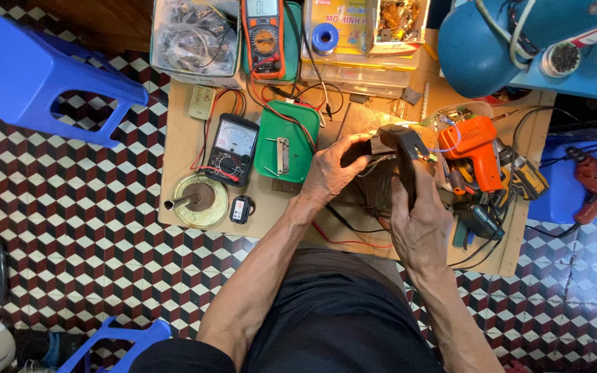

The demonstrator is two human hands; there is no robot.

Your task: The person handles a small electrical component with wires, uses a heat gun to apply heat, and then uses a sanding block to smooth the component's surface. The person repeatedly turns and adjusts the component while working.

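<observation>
My right hand [419, 224] grips the handle of a dark pistol-shaped soldering gun [402, 148], its head pointing away from me over the workboard. Fingertips of my left hand [329, 173] pinch a small dark part with thin wires [374, 148] right at the tool's tip. Both hands meet above a dark object lying on the wooden board [188, 138]. What lies under my hands is mostly hidden.
A green tray [298, 148], black analog meter [233, 146], round tin with a stand [198, 200] and orange multimeter [264, 34] lie left. An orange tool [478, 145] and tangled cables sit right. Blue stools [36, 72] stand on the checkered floor.
</observation>
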